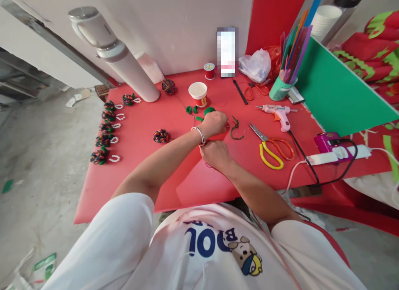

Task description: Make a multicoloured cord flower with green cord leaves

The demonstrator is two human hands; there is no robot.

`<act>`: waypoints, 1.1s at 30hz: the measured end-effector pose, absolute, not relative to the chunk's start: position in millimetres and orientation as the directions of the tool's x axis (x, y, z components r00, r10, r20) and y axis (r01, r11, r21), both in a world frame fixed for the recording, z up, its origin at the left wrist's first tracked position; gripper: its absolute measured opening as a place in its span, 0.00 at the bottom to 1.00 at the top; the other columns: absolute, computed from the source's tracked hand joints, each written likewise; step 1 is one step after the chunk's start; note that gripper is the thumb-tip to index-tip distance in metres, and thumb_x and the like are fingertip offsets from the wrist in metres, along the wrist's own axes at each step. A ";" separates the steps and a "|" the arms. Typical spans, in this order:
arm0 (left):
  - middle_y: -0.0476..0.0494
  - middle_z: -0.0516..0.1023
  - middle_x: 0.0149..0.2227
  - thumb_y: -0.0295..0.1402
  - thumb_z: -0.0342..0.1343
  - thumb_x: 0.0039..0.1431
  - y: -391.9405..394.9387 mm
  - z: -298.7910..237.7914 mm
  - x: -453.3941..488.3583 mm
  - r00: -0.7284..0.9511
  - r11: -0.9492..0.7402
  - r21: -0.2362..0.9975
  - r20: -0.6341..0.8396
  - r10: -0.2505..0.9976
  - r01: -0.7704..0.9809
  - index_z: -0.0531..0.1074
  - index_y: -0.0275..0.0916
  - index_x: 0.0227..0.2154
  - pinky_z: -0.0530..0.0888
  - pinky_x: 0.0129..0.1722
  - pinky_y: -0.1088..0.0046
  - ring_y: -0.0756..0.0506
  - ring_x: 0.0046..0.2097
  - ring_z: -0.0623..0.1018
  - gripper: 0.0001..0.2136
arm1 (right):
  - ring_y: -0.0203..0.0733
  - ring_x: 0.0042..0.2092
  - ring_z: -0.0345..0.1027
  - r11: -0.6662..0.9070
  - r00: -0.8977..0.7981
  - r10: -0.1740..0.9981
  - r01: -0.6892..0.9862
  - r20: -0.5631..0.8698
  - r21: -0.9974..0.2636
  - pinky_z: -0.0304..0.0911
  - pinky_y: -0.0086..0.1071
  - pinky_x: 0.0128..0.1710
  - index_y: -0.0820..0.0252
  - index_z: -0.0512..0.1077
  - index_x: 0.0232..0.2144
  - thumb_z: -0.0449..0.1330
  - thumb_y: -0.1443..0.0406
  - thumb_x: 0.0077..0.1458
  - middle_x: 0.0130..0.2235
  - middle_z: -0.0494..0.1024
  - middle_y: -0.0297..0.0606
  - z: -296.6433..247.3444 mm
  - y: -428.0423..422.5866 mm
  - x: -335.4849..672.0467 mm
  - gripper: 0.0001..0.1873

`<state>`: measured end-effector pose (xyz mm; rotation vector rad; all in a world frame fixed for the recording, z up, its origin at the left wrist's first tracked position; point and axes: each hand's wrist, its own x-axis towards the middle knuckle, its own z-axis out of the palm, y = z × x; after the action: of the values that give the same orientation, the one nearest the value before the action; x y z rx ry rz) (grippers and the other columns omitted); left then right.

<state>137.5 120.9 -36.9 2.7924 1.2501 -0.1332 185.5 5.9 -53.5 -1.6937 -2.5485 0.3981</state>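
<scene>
My left hand is closed above the red table, with a bracelet on its wrist; whatever its fingers hold is hidden. Just below it, my right hand is closed too, close against the left wrist. A thin red thread shows at the edge of the right hand, but its hold is unclear. Beyond the left hand lies a green yarn piece, partly covered. Small green yarn bits sit to its left, and a green strand curls to the right. A multicoloured braided yarn piece rests left of the hands.
Scissors and a pink glue gun lie at right, near a power strip. At the back stand a paper cup, a red thread spool and a tall flask. Braided pieces with white beads line the left.
</scene>
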 end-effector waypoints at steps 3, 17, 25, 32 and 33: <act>0.29 0.83 0.42 0.25 0.56 0.58 121.9 -38.3 128.4 0.673 -0.671 0.049 -0.079 0.736 0.740 0.84 0.31 0.41 0.69 0.38 0.65 0.35 0.45 0.81 0.13 | 0.55 0.45 0.84 0.381 -0.410 0.908 0.894 -0.087 -0.237 0.71 0.37 0.40 0.67 0.79 0.51 0.45 0.71 0.71 0.44 0.86 0.57 -52.5 4.8 185.2 0.23; 0.35 0.86 0.40 0.22 0.53 0.59 120.5 -23.3 131.0 0.776 -0.776 0.058 -0.115 0.620 0.628 0.83 0.37 0.42 0.65 0.36 0.66 0.40 0.43 0.81 0.15 | 0.56 0.45 0.84 0.392 -0.413 0.908 0.897 -0.071 -0.203 0.73 0.39 0.41 0.69 0.78 0.52 0.41 0.71 0.72 0.42 0.85 0.58 -56.4 5.2 184.2 0.26; 0.43 0.84 0.32 0.22 0.58 0.48 141.4 -20.0 99.7 0.665 -0.574 0.437 -0.080 0.743 0.693 0.84 0.34 0.38 0.71 0.33 0.72 0.47 0.33 0.78 0.14 | 0.53 0.45 0.84 0.410 -0.425 0.905 0.884 -0.022 -0.226 0.71 0.36 0.42 0.68 0.78 0.49 0.47 0.70 0.71 0.43 0.85 0.57 -55.5 4.6 186.2 0.19; 0.43 0.85 0.35 0.24 0.60 0.50 131.4 -15.4 78.4 0.678 -0.567 0.511 -0.043 0.734 0.647 0.84 0.34 0.40 0.71 0.34 0.75 0.49 0.32 0.77 0.15 | 0.53 0.45 0.83 0.426 -0.443 0.895 0.879 -0.041 -0.212 0.69 0.37 0.40 0.68 0.77 0.52 0.47 0.70 0.71 0.45 0.85 0.56 -54.3 2.1 184.7 0.20; 0.43 0.85 0.37 0.25 0.60 0.51 127.1 -15.8 80.9 0.707 -0.602 0.472 -0.068 0.704 0.644 0.84 0.35 0.41 0.72 0.35 0.74 0.48 0.34 0.79 0.15 | 0.53 0.45 0.83 0.437 -0.454 0.890 0.874 -0.040 -0.211 0.68 0.37 0.40 0.69 0.78 0.52 0.47 0.70 0.71 0.45 0.85 0.57 -53.5 1.3 184.0 0.20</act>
<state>80.9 127.1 -15.8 2.4464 1.0344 0.1708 184.0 1.3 -53.5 -1.5978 -2.5962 0.3096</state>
